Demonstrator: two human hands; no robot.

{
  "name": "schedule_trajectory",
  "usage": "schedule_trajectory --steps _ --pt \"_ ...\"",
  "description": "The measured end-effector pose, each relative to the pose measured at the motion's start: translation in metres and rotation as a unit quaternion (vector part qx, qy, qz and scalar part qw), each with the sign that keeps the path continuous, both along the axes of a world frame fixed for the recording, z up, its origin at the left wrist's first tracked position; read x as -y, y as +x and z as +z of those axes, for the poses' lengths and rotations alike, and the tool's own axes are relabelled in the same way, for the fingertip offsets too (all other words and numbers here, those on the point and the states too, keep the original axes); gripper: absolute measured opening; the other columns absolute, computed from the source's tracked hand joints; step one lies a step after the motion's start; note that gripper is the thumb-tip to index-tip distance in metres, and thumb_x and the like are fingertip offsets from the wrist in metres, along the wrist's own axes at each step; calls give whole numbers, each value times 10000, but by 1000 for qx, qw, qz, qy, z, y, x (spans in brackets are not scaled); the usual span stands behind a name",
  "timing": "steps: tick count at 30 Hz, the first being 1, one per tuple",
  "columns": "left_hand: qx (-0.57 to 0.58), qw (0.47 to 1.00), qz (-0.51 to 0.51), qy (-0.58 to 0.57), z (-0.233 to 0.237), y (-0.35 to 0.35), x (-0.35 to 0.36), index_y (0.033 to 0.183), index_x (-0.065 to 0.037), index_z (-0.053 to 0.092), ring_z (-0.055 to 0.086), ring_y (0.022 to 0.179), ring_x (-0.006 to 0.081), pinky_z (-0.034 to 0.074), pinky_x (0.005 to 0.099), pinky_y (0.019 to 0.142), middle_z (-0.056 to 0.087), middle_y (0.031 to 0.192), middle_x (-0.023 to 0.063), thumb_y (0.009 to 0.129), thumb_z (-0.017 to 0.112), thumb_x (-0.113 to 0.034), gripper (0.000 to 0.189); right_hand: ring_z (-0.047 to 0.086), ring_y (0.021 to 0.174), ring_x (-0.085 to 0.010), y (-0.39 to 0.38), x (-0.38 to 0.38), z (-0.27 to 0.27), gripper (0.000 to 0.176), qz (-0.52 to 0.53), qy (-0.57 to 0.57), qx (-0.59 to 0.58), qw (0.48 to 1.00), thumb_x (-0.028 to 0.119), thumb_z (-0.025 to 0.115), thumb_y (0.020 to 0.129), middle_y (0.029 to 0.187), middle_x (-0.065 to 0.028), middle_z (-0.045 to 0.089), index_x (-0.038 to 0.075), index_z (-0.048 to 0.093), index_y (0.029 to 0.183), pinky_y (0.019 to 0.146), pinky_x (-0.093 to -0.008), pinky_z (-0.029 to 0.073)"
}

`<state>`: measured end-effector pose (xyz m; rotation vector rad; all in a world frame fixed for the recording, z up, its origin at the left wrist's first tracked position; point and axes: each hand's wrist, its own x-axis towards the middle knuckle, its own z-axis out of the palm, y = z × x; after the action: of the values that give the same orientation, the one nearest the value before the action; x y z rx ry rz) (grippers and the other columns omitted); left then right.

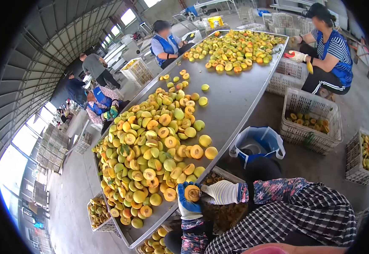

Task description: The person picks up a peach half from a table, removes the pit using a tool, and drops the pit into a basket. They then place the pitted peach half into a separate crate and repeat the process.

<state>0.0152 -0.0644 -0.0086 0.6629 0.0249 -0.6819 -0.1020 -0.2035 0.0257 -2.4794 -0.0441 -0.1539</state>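
Note:
My left hand [188, 202], in a blue and white glove, holds a halved yellow fruit [192, 193] with its cut face showing, at the near edge of the metal table [231, 91]. My right hand [221, 192], in a white striped glove, reaches the fruit from the right. Its fingertips are partly hidden, and whether they grip anything besides the fruit is too small to tell. A large heap of cut and whole fruits [150, 148] lies on the table just beyond my hands. Below them, a crate of darker fruit pieces [224, 216] is partly covered by my arms.
A blue and white bucket [257, 144] stands right of the table. Crates [311, 120] with fruit line the right floor. One person [330, 55] sits at the right, another [165, 44] at the far left side. A second fruit heap [239, 48] lies at the table's far end.

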Motion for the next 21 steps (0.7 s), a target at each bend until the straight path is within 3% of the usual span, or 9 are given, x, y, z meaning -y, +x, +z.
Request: schedule_trajectory --steps 4,9,13,14,15,16,17,18,21 --pt "-2 999 -8 -37 8 -8 10 1029 -94 564 598 972 224 495 434 929 611 1006 64 1005 511 -323 237 652 733 -380 -2 0 3 418 -33 -8 58 998 327 596 921 833 -186 657 38 510 1211 632 -448 524" --pt "5 998 24 -60 6 -20 12 1030 -72 587 612 966 275 497 439 946 643 976 82 992 520 -339 278 649 698 -372 7 -7 -26 396 -12 74 -13 997 318 590 923 791 -174 652 24 496 1171 614 -425 522" --pt "56 993 61 -81 6 -23 12 1022 -76 573 609 963 265 486 438 971 627 973 69 993 510 -331 264 633 635 -361 8 -10 -6 346 8 -29 -10 999 260 584 909 723 -160 632 -3 494 1115 585 -427 513" --pt "54 992 100 -46 12 -30 12 1015 -82 573 606 958 239 482 438 974 621 973 54 1004 485 -329 262 626 613 -334 9 -16 -31 323 6 -35 100 994 213 580 890 690 -151 611 -8 503 1112 565 -423 507" --pt "88 992 94 -3 5 -25 12 1014 -79 574 599 954 217 479 418 964 615 972 47 1019 452 -333 282 623 599 -308 8 -16 -21 317 6 -34 110 993 200 581 886 673 -145 597 -5 508 1117 552 -412 503" --pt "114 988 88 54 11 -24 9 1014 -76 575 591 949 195 477 398 954 610 972 40 1034 418 -338 305 620 593 -302 11 -12 -31 339 78 -146 215 962 205 587 882 670 -152 593 -13 505 1129 541 -413 496" --pt "60 985 135 84 11 -32 10 998 -68 573 585 943 197 476 379 936 609 976 47 1033 421 -347 320 618 600 -332 15 -14 -45 317 99 -162 205 960 218 581 891 673 -171 589 -8 501 1098 542 -425 495" --pt "95 989 109 10 -8 -22 6 999 -64 570 582 958 210 474 381 938 609 981 55 1027 438 -357 323 621 634 -386 16 -20 -32 294 4 80 33 996 239 566 913 702 -205 606 -4 489 1059 557 -454 496" --pt "31 992 106 -56 -17 -16 7 1016 -68 559 593 1008 261 476 421 971 620 1002 70 1001 498 -386 324 634 712 -431 23 -22 -43 316 7 136 -12 991 274 569 934 778 -245 643 -10 486 1044 601 -494 499"
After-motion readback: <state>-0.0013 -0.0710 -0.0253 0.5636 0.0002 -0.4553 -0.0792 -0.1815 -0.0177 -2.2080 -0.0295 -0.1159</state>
